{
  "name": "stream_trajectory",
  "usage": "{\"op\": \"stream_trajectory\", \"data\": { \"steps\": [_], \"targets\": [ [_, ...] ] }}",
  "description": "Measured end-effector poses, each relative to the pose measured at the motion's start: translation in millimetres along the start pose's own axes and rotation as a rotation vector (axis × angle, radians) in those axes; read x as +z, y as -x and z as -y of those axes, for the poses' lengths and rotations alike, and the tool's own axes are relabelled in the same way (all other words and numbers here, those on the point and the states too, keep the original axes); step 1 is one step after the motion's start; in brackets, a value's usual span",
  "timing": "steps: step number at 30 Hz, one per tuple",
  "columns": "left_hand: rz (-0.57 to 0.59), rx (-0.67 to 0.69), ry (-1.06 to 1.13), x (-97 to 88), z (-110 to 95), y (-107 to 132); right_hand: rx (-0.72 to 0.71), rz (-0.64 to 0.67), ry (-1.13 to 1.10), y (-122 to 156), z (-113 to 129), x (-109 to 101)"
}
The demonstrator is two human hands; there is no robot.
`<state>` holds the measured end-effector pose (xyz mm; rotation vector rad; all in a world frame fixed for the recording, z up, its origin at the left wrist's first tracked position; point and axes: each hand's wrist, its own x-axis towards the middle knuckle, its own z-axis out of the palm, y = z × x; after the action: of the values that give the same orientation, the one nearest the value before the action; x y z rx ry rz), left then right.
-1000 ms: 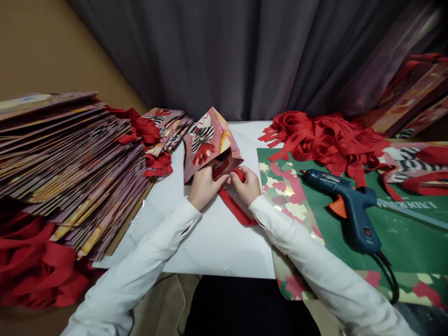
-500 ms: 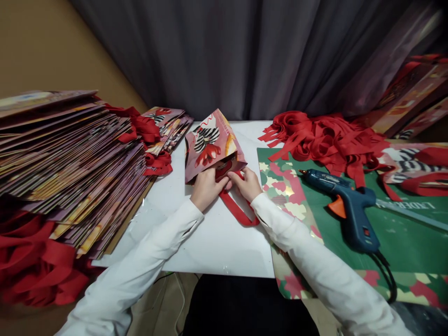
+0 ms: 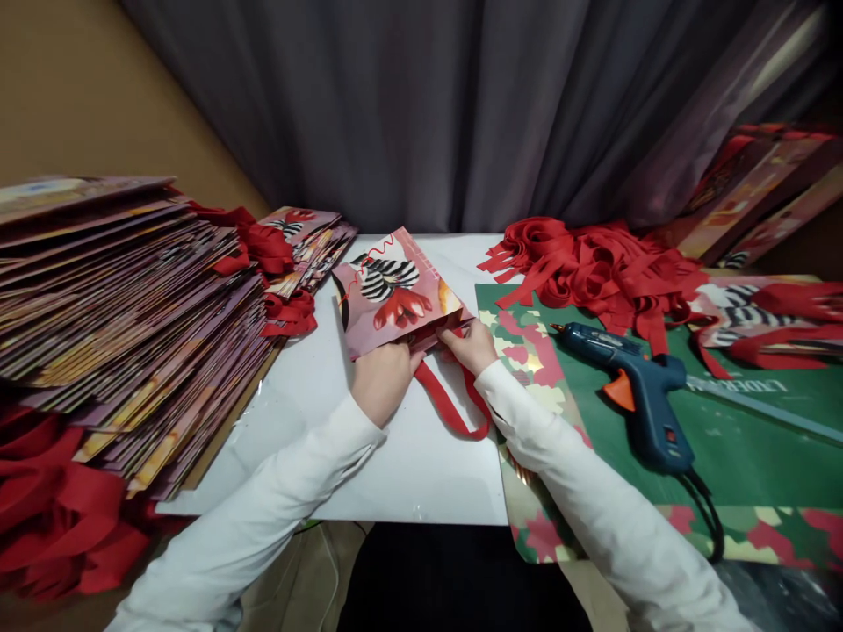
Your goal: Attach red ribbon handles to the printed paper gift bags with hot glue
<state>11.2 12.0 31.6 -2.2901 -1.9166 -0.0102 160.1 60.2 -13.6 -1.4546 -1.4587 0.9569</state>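
Note:
A pink printed paper bag (image 3: 385,294) with a zebra-striped bow and red flower pattern lies in front of me, its mouth facing me. My left hand (image 3: 385,377) grips its near left edge, with the fingertips hidden inside the mouth. At the right side of the mouth, my right hand (image 3: 471,347) is closed on the bag's edge, thumb and fingers at the opening. A red ribbon handle (image 3: 448,412) loops out of the mouth onto the white tabletop (image 3: 408,483), passing under my right hand.
A large stack of flat printed bags (image 3: 145,325) fills the left, with red ribbons (image 3: 72,518) in front. More red ribbons (image 3: 593,263) are heaped at back right. A blue glue gun (image 3: 632,386) lies on a green board (image 3: 744,474). A grey curtain (image 3: 395,105) hangs behind.
The bag has flattened and tipped, its printed face now turned more upward and its mouth narrower. My left hand has moved slightly down with its fingers deeper in the mouth.

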Motion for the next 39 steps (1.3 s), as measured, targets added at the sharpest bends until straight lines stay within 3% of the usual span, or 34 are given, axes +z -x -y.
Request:
{"op": "stream_trajectory", "data": {
  "steps": [2,4,6,8,11,15,19,26,29,34,36,39],
  "targets": [
    [0.001,0.019,0.011,0.2,-3.8,-0.8,-0.075,-0.218,0.221,-0.8,6.7,-9.3],
    [-0.014,0.026,0.017,2.7,-5.8,-3.3,-0.263,-0.39,0.505,-3.0,17.0,-16.1],
    [-0.025,0.04,0.02,6.2,-7.1,-5.9,-0.478,-0.358,0.734,-6.9,28.1,-17.7],
    [-0.029,0.056,0.018,9.0,-8.2,-7.4,-0.588,-0.192,0.889,-11.4,37.7,-14.7],
    [-0.046,0.085,-0.006,10.2,-10.1,-6.4,-0.54,-0.051,1.037,-16.6,46.5,-8.1],
    [-0.127,0.11,-0.058,9.0,-13.6,-0.1,-0.386,-0.09,1.104,-20.3,48.4,-7.0],
    [-0.207,0.147,-0.087,10.2,-18.2,10.0,-0.339,-0.115,1.136,-22.1,47.3,-10.6],
    [-0.546,0.373,-0.192,18.3,-15.5,26.4,-0.316,-0.098,1.232,-25.5,56.0,-24.2],
    [-0.534,0.408,-0.099,18.6,-6.6,26.5,-0.349,-0.061,1.291,-28.4,58.1,-35.7],
    [-0.438,0.252,0.09,17.6,1.4,23.9,-0.351,-0.052,1.363,-29.8,58.7,-43.1],
    [-0.418,0.295,0.114,17.6,5.2,21.8,-0.345,-0.048,1.377,-30.3,59.1,-43.6],
    [-0.405,0.466,0.136,17.3,20.0,14.0,-0.355,-0.028,1.38,-34.0,58.5,-47.1]
  ]
}}
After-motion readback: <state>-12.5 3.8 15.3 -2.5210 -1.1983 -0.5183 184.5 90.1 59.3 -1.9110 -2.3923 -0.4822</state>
